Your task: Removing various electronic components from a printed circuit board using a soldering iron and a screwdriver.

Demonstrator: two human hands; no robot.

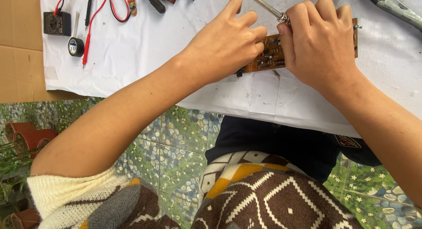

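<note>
Both hands on brown circuit board (269, 55) at counter's near edge: left hand (228, 40) fingers curled gripping its left end, right hand (318, 40) clenched on metal-shaft tool (263, 5) over board; white paper sheet (145, 48) underneath, black tape roll (76, 47) + adapter (57, 23) far left of board, tiled floor (176, 136) below.

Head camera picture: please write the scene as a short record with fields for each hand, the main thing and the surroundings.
left hand: left hand rests on the circuit board, fingers bent
right hand: right hand grips a metal-shaft tool over the board
surface: white sheet
nearby: black tape roll, red and black probe leads, small black box
</note>
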